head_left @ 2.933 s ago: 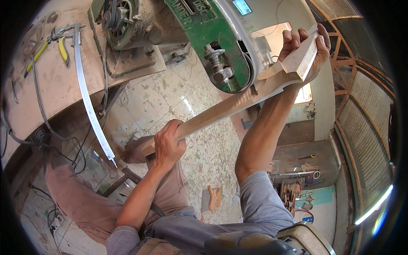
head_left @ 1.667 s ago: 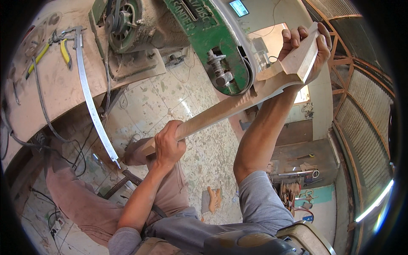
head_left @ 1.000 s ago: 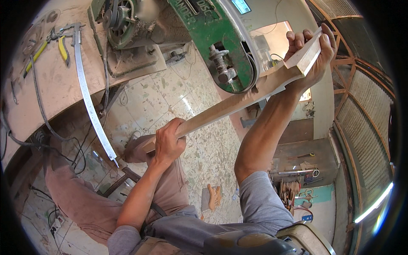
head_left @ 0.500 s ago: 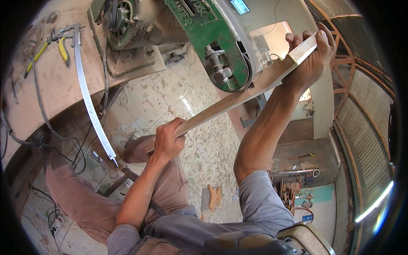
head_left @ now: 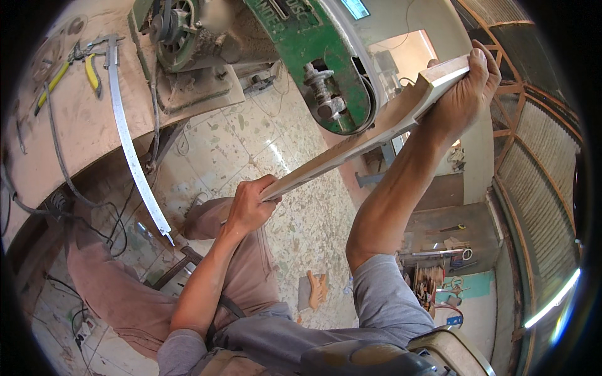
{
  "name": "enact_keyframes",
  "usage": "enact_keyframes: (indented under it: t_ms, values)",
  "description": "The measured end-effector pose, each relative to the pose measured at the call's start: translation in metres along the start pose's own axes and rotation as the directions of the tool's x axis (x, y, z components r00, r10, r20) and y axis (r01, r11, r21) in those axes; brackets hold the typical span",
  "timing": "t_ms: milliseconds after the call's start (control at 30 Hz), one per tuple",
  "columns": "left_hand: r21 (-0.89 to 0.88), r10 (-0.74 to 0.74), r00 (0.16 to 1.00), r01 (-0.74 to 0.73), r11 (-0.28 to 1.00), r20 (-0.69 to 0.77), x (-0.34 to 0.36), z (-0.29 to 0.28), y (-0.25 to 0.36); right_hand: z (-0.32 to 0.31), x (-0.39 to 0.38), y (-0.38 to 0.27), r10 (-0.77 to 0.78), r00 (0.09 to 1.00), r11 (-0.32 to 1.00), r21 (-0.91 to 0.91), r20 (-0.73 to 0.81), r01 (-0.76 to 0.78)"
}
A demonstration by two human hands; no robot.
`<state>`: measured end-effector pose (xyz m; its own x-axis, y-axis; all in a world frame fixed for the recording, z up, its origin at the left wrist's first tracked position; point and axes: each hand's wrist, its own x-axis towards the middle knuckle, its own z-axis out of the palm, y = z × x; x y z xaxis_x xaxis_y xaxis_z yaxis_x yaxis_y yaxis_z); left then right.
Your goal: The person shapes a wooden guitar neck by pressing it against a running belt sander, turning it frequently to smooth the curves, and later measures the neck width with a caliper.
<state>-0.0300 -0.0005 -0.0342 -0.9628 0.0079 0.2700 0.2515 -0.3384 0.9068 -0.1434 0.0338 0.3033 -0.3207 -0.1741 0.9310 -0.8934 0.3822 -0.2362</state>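
Observation:
A long, pale, curved piece of wood (head_left: 351,145) slants up from lower left to upper right between my two hands. My left hand (head_left: 251,205) is closed round its lower end, near my knee. My right hand (head_left: 469,94) grips the upper, wider end, with the thumb along the edge of its end face. The wood's upper face meets or lies just under the rounded nose of the green belt sander (head_left: 332,81); I cannot tell whether they touch.
On the dusty bench (head_left: 81,135) at the left lie yellow-handled pliers (head_left: 53,86) and a long metal caliper (head_left: 130,141) jutting past its edge. Cables hang below. A small wooden cutout (head_left: 317,289) lies on the speckled floor. Tools and wood pieces stand at the right.
The wood has rolled about its length, so its lower edge and broad end face show more. Both hands have turned slightly with it; the sander has stayed in place.

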Motion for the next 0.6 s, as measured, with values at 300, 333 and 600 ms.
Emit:
enact_keyframes:
  t_ms: [300, 333, 600]
  values:
    - [-0.043, -0.026, 0.995, 0.03, 0.999, 0.099, 0.002, 0.0, -0.007, -0.003, -0.004, -0.004, 0.024, 0.998, 0.999, -0.028, -0.057, -0.025]
    - [-0.058, -0.029, 0.994, 0.035, 0.998, 0.103, 0.003, 0.0, -0.009, -0.003, -0.004, -0.003, 0.028, 0.997, 0.999, -0.037, -0.065, -0.03]
    - [-0.179, -0.116, 0.967, 0.158, 0.971, 0.228, 0.004, -0.003, -0.008, -0.001, -0.008, -0.007, 0.056, 0.991, 0.996, -0.059, -0.124, -0.064]
